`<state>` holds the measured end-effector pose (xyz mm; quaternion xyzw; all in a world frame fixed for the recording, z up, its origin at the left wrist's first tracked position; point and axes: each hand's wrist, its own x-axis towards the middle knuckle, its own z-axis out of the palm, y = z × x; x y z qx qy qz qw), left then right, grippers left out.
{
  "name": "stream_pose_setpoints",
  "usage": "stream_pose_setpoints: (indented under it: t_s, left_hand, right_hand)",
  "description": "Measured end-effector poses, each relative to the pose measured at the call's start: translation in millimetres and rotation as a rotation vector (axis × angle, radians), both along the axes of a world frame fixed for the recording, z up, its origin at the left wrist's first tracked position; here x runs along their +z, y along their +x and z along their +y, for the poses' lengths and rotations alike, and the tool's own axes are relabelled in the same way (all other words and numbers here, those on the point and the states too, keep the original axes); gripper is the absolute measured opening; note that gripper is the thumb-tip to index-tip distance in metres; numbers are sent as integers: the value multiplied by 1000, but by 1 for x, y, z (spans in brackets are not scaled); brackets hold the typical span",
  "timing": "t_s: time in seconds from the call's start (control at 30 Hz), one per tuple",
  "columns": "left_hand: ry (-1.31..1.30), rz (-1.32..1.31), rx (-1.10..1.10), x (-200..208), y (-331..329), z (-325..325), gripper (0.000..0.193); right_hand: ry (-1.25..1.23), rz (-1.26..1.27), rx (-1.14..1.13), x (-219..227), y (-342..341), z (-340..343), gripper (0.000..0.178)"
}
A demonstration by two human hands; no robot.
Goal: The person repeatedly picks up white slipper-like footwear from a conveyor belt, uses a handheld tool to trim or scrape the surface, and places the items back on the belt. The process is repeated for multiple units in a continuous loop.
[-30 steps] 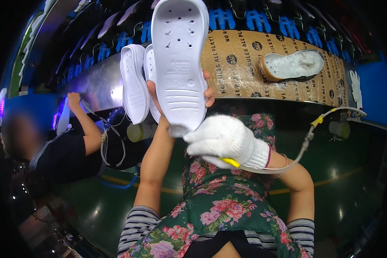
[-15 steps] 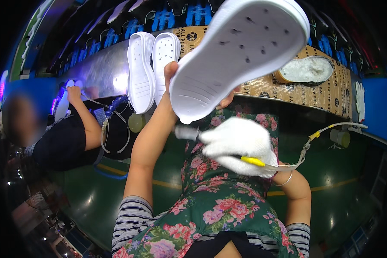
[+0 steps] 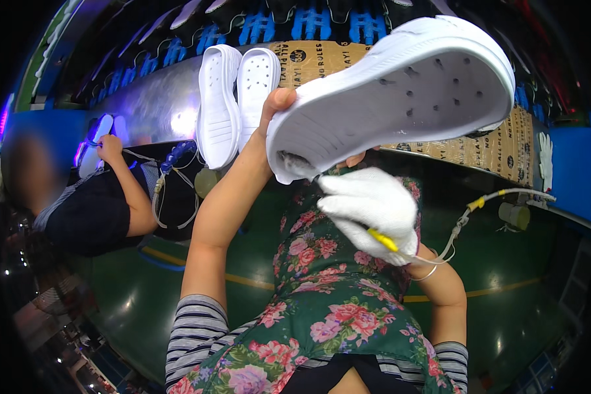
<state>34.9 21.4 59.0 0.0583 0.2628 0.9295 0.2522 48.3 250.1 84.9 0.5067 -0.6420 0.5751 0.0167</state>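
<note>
My bare left hand grips a white shoe sole by its heel end, thumb on the near rim and fingertips showing below its lower edge. The sole is raised and tilted, its hollow inner side with small holes facing me. My right hand, in a white knit glove, is closed around a brush. The brush's pale bristles are inside the heel, against the inner wall. From the rear of my right hand comes a clear tube with a yellow sleeve.
Two white soles lean side by side on the metal bench. Printed cardboard covers the bench's right part. A white glove hangs far right. Blue clamps line the back. At left, a co-worker's hand holds another sole.
The brush has moved up into the sole's heel from just below it. My left hand has swung the sole rightward and tilted it more, covering the pale item on the cardboard.
</note>
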Motion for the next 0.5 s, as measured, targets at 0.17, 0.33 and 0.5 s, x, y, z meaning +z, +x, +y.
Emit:
stream_pose_setpoints:
  t_s: [0.17,0.33,0.5]
  left_hand:
    - [79,243,-33,-17,-12,-3,116]
    - [234,300,-39,-29,-18,2,127]
    - [103,218,47,-13,-10,1,127]
  right_hand:
    - [36,-192,194,2,21,0,30]
    - [79,-73,-43,5,4,-8,28]
    - [62,-198,-9,7,13,-6,23]
